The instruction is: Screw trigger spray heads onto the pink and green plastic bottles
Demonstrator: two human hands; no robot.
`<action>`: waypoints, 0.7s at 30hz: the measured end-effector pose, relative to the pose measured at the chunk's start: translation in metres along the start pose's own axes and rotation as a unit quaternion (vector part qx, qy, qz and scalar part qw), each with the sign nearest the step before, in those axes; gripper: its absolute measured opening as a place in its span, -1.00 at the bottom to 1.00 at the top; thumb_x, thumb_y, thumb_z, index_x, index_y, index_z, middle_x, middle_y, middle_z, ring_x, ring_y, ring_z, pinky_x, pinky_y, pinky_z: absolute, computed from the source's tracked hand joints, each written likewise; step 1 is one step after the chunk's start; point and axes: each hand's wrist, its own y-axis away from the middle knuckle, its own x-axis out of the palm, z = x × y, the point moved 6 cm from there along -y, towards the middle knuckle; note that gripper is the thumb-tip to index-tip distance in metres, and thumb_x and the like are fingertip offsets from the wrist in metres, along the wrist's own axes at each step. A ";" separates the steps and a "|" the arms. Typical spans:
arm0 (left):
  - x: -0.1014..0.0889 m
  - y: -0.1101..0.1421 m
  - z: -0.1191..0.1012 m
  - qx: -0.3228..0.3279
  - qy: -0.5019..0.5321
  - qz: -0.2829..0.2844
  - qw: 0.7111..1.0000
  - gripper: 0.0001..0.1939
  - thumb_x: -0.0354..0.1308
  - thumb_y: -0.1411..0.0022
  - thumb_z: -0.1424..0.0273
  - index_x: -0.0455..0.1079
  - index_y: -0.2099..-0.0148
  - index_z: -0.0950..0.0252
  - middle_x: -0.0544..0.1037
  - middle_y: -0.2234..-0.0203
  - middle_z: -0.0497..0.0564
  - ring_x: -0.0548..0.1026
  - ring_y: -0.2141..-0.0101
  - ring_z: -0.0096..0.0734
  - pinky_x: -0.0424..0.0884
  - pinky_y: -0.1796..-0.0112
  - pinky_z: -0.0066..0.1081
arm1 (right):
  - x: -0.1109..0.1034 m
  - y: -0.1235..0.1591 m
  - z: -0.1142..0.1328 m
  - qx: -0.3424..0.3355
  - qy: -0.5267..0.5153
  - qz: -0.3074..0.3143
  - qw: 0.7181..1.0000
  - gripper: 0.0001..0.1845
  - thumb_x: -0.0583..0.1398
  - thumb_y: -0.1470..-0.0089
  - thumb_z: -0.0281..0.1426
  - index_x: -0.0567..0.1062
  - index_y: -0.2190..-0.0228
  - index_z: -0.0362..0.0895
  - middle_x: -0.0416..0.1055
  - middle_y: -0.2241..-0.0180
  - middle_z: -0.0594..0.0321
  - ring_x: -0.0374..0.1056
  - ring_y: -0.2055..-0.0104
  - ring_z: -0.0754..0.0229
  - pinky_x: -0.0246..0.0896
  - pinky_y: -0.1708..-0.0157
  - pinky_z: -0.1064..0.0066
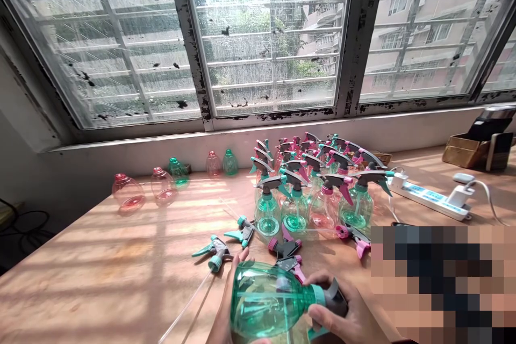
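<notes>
A translucent green spray bottle (262, 303) lies tilted on its side between my hands, with its neck toward the right. My left hand (224, 306) is wrapped around the bottle's base end. At the neck, the fingers and thumb of my right hand (350, 312) close on the teal collar of the grey trigger spray head (335, 300). A straw shows through the bottle's wall. Just beyond lie loose spray heads: a teal-and-grey one (217, 252) with a long straw, another teal one (244, 232), and pink-and-grey ones (287, 248).
Rows of spray bottles with heads fitted (296, 204) stand beyond my hands. Headless pink bottles (128, 193) and green bottles (229, 163) stand at the left and back. A white power strip (429, 199) and a cardboard box (463, 151) are at the right. The lower right is pixelated.
</notes>
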 end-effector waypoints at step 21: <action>-0.001 -0.002 -0.002 -0.006 -0.044 -0.052 0.998 -0.09 0.31 -0.26 0.01 0.02 -0.52 -0.04 0.08 -0.51 0.07 -0.01 -0.47 0.29 -0.01 -0.39 0.13 | -0.002 0.001 0.002 0.000 -0.005 -0.015 1.000 -0.41 0.44 0.05 0.06 0.57 0.16 -0.11 0.44 0.53 0.30 0.43 0.47 0.11 0.38 0.51 0.39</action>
